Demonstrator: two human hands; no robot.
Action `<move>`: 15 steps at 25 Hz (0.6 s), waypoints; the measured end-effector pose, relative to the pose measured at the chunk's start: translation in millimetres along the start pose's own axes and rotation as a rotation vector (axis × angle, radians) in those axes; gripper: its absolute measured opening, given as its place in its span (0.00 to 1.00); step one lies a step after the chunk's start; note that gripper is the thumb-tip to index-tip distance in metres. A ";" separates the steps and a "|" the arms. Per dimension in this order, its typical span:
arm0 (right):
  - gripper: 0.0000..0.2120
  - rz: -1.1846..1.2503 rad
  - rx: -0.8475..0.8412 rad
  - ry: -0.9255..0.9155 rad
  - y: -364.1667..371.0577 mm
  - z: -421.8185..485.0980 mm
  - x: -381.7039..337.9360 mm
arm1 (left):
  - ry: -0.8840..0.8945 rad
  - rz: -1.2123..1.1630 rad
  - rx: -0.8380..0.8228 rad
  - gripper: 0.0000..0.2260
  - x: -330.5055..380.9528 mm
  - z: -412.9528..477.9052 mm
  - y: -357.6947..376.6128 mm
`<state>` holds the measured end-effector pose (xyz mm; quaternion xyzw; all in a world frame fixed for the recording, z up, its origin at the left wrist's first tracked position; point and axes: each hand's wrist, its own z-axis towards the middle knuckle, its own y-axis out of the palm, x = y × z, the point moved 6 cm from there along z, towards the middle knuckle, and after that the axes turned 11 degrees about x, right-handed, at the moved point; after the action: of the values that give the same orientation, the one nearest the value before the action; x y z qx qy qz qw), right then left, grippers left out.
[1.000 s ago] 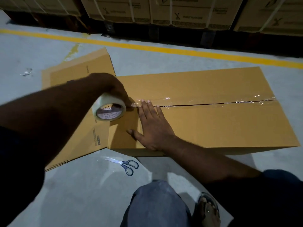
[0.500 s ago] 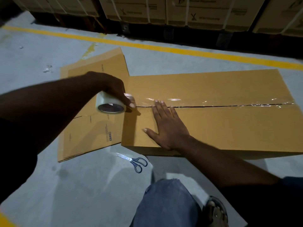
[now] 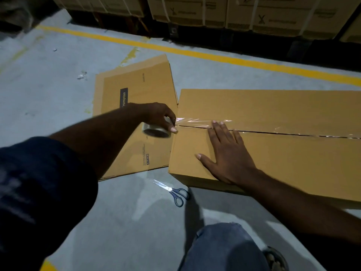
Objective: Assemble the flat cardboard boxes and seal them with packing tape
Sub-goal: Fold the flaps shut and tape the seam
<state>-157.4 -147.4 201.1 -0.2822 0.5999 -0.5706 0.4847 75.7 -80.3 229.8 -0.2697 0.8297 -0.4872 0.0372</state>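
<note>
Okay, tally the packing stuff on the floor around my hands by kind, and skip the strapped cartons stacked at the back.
Assembled brown cardboard box: 1
Pile of flattened brown cardboard: 1 (how many sheets are in it cannot be told)
Roll of clear packing tape: 1
Blue-handled metal scissors: 1
Total: 4

The assembled box at right is matt brown cardboard, smooth-faced; the tape strip over its seam is clear glossy film (wrinkled where light catches it). The tape roll is the same shiny plastic. The flat boxes at centre are matt cardboard. The scissors have bright metal blades and blue plastic handles. The floor is dull grey concrete.
</note>
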 end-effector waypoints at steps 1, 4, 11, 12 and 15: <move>0.42 -0.019 0.016 0.023 -2.2 2.2 -2.9 | 0.006 -0.005 0.009 0.08 -1.4 2.7 0.4; 0.42 -0.085 0.034 0.048 -7.0 17.7 -24.9 | 0.011 -0.010 0.014 0.13 -3.0 13.0 3.6; 0.58 -0.051 -0.069 0.093 23.1 46.7 -73.2 | 0.058 -0.103 0.006 0.09 3.0 30.3 15.8; 0.56 -0.046 -0.061 0.081 23.4 45.8 -71.9 | 0.050 -0.114 -0.003 0.10 2.1 30.5 16.2; 0.53 -0.022 -0.054 0.043 19.4 45.7 -62.2 | 0.073 -0.163 0.056 0.11 2.1 27.7 18.7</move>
<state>-88.9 -107.0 204.2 -0.2896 0.6221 -0.5654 0.4577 75.2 -96.1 200.3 -0.3175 0.7917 -0.5213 -0.0252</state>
